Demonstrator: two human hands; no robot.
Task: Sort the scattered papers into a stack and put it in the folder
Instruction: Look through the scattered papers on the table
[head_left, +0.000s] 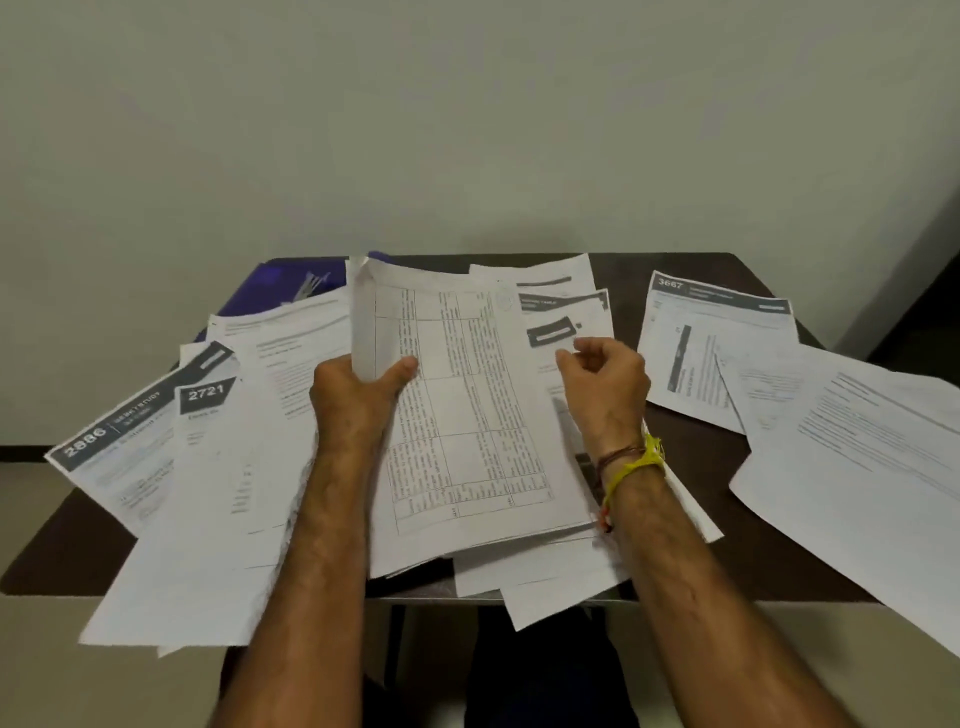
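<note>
A plain office or study room, set up for paperwork.

A dark brown table stands against a bare, pale wall (no shelves, no pictures on it). Across the table lie printed sheets, some with numbered dark headers and tables of text, and at its far left corner a blue folder shows under them. Beyond the table's left edge runs a dark skirting strip.

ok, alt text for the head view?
Left hand grips a stack of papers over a dark table strewn with loose sheets; right hand hovers loosely curled beside it. A blue folder lies at far left.
</note>
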